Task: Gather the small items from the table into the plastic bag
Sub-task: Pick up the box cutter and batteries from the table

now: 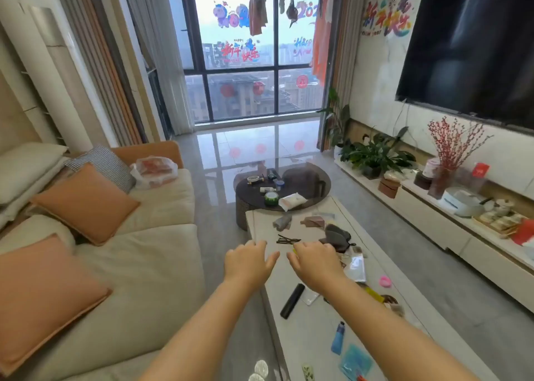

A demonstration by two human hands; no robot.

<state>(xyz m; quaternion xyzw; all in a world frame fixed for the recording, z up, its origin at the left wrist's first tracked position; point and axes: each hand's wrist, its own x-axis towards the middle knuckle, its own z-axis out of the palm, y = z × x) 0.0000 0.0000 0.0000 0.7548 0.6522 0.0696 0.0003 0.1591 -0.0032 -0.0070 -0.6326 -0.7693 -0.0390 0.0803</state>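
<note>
1. Both bare arms reach out over the long white surface point(312, 334), which runs away from the person beside the cream sofa point(150, 253).
2. The left hand point(248, 260) hovers over the surface's left edge, palm down, its grip wide, fingers spread and relaxed, holding nothing.
3. The right hand point(313, 262) is just beside it, palm down over the middle of the surface, fingers slightly bent. A bit of yellow shows at its fingertips, but I cannot tell whether the grip has closed on anything.
4. Black glasses point(287, 239) lie just beyond the two hands, towards the far end.
5. A dark grey pouch point(336, 236) sits near the right hand, on its far right side.
6. A clear plastic bag point(356, 266) lies flat to the right of the right wrist, towards the right edge.
7. A pink round item point(385, 281) rests close to the right edge.
8. A black cylinder point(292, 301) lies slanted near the left edge, below the right forearm.
9. A blue tube point(338, 338) lies nearer the person, with a pale blue packet point(357, 362) just beside it at the near end.
10. A round dark side surface point(313, 191) stands past the far end, carrying a green tape roll point(271, 198) and a white tissue pack point(291, 201).
11. A crumpled bag with red contents point(153, 170) sits on the sofa's far end.
</note>
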